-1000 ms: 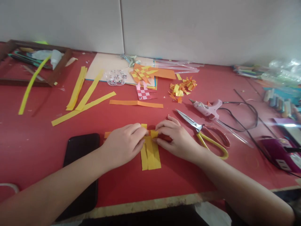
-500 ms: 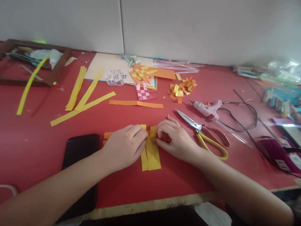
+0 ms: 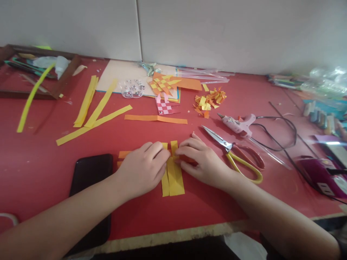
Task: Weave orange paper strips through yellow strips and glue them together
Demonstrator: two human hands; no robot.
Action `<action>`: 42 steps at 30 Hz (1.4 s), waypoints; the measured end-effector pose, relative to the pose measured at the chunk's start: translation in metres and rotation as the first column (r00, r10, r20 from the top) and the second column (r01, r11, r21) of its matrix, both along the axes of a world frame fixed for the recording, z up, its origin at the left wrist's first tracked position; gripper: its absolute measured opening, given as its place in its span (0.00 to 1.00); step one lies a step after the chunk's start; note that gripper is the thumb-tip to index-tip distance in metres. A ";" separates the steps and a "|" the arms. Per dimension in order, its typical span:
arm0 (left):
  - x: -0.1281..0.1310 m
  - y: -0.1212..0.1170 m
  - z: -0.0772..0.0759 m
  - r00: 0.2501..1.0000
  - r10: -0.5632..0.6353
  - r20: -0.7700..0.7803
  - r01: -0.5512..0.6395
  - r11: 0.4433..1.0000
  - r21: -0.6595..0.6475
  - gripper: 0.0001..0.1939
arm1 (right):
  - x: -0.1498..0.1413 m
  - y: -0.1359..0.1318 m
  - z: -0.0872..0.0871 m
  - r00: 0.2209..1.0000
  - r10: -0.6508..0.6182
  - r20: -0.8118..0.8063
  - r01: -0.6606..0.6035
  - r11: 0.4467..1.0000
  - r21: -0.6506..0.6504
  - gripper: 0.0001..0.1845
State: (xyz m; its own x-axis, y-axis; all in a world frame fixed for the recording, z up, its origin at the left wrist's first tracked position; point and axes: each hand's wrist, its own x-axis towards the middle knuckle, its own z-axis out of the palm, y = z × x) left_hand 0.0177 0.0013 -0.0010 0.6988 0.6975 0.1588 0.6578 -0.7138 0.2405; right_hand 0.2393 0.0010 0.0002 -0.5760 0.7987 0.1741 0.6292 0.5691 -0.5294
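The yellow paper strips [image 3: 176,183] lie on the red table [image 3: 146,220] right between my two hands, running away from me, with their near ends reaching past my fingers toward the table's edge. My left hand [image 3: 148,167] covers part of their left side, its fingers curled and their tips against the paper; I cannot tell whether they pinch it or only press it. My right hand [image 3: 204,159] comes in from the other side, fingers bent, the tips at the right-hand strip; whether they grip it I cannot tell either. Orange strips [image 3: 124,154] lie crosswise to the yellow, their ends showing left of my left hand. Beyond my hands lies a separate orange strip [image 3: 155,118], the scissors [image 3: 230,148] are just beside my right hand, and the phone [image 3: 90,173] lies partly under my left forearm.
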 end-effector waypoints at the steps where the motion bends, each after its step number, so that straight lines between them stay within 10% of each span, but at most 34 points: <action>1: -0.001 0.000 0.001 1.000 -0.003 0.006 0.003 0.999 0.032 0.10 | 0.000 0.000 0.000 1.000 0.005 0.010 -0.005 1.000 0.012 0.09; 42: -0.003 0.005 0.000 0.995 0.041 -0.096 -0.041 0.999 -0.004 0.11 | 0.003 0.000 -0.006 0.997 -0.042 -0.067 0.048 0.995 0.090 0.07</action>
